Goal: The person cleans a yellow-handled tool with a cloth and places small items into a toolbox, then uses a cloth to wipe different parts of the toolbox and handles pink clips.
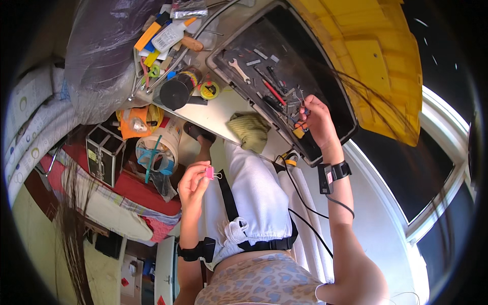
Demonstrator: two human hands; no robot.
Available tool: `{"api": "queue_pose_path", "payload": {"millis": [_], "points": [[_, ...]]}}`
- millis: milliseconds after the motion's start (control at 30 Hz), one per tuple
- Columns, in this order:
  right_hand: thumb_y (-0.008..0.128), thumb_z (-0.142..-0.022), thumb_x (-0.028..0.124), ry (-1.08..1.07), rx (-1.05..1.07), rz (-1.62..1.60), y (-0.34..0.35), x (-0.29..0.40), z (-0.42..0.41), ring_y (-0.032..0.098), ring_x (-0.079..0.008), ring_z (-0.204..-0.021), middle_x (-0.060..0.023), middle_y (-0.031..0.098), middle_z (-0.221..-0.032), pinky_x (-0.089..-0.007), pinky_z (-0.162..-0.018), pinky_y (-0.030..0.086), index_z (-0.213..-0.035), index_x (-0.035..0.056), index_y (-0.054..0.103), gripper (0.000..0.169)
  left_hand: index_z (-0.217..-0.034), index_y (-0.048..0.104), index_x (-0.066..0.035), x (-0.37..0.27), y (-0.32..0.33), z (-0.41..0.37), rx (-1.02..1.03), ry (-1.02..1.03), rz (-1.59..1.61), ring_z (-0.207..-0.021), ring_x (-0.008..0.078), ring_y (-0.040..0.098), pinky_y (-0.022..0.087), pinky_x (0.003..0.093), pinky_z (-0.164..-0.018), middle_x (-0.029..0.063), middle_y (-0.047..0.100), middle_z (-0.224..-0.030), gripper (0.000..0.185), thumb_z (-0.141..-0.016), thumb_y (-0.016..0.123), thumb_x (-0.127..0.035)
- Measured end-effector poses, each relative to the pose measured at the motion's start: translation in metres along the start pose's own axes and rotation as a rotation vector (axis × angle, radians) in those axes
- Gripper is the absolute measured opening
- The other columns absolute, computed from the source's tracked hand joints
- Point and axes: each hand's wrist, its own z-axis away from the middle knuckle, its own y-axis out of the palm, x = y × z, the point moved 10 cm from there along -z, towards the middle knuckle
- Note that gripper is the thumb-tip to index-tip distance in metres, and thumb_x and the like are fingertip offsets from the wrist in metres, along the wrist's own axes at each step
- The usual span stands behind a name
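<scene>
My left hand (193, 187) holds a pink binder clip (209, 172) between thumb and fingers, its wire handle pointing right. Over the near right end of a black toolbox tray (244, 45) is my right hand (319, 120), its fingertips pinched on a small thing with thin metal wire (302, 96). The fingers hide most of that thing, so its kind is unclear. Below those fingers lie small loose metal parts and an orange piece (300, 125). Farther along the tray are an open-end wrench (239, 70) and a red-handled tool (273, 92).
A yellow toolbox lid (366, 65) rises beyond the tray. On the white table (206, 118) stand a dark jar (176, 93), a yellow round container (209, 90) and a green cloth (249, 129). A glue bottle (167, 38) lies among supplies. Black cables (305, 202) hang beside my right arm.
</scene>
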Motion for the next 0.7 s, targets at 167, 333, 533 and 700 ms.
{"api": "queue_pose_path", "payload": {"millis": [167,333,533,700], "points": [[0.059,-0.088,0.011,-0.149,-0.038,-0.134,0.008,-0.013,0.033,0.051,-0.0093,-0.07,-0.006,0.064,-0.083,-0.0216,-0.067,0.04,-0.082,0.0084,0.054,0.008,-0.109,0.059,0.002,0.011,-0.013,0.01,-0.02,-0.01,-0.029,-0.107,0.016,0.057,0.045,0.0291,-0.094,0.0116,0.058,-0.122,0.019,-0.091,0.06,-0.006],[0.064,-0.085,0.007,-0.329,-0.329,0.403,-0.018,-0.03,0.041,0.056,-0.0096,-0.061,-0.0032,0.062,-0.069,-0.0242,-0.06,0.044,-0.083,0.0026,0.055,0.011,-0.107,0.06,0.001,0.013,-0.01,0.023,-0.005,0.036,-0.135,-0.111,0.0173,0.056,0.041,0.0309,-0.099,0.0117,0.061,-0.121,0.017,-0.095,0.056,-0.011],[0.065,-0.079,0.008,-0.588,-0.546,1.26,-0.04,-0.011,0.046,0.063,-0.0356,-0.068,-0.0183,0.066,-0.076,-0.0409,-0.063,0.051,-0.086,0.0015,0.058,0.012,-0.105,0.062,0.0,0.028,-0.007,0.036,0.004,0.032,-0.235,-0.103,0.0142,0.057,0.042,0.0283,-0.093,0.0089,0.062,-0.117,0.016,-0.094,0.057,-0.01],[0.061,-0.079,0.011,-0.425,-0.201,1.396,-0.058,-0.027,0.03,0.065,-0.0366,-0.072,-0.018,0.065,-0.073,-0.0462,-0.065,0.052,-0.084,0.0068,0.062,0.006,-0.104,0.06,0.003,0.045,-0.014,0.047,0.008,-0.025,-0.275,-0.102,0.0138,0.057,0.046,0.028,-0.091,0.0107,0.06,-0.117,0.014,-0.092,0.059,-0.004]]}}
